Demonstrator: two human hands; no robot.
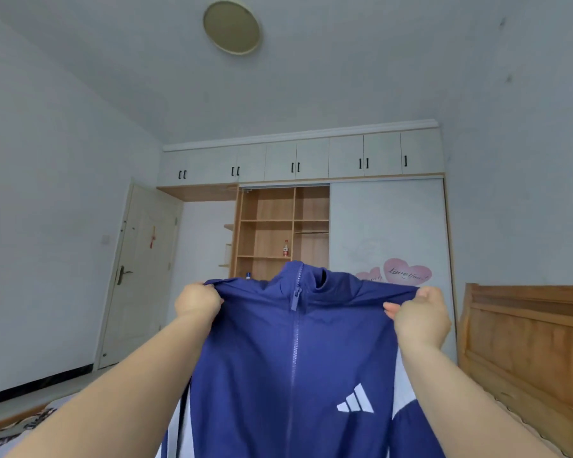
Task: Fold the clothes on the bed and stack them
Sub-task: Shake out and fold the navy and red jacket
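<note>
Both hands — left hand point(197, 300), right hand point(419, 314) — hold the blue jacket point(295, 358) up, fingers pinching its shoulders.

You have only slivers of the bed point(523, 421) in view: a patterned dark-and-white cover point(10, 431) shows at your lower left, and a scalloped pale edge runs along your lower right, just beside the wooden headboard point(526, 342). What lies on the bed is hidden from you
</note>
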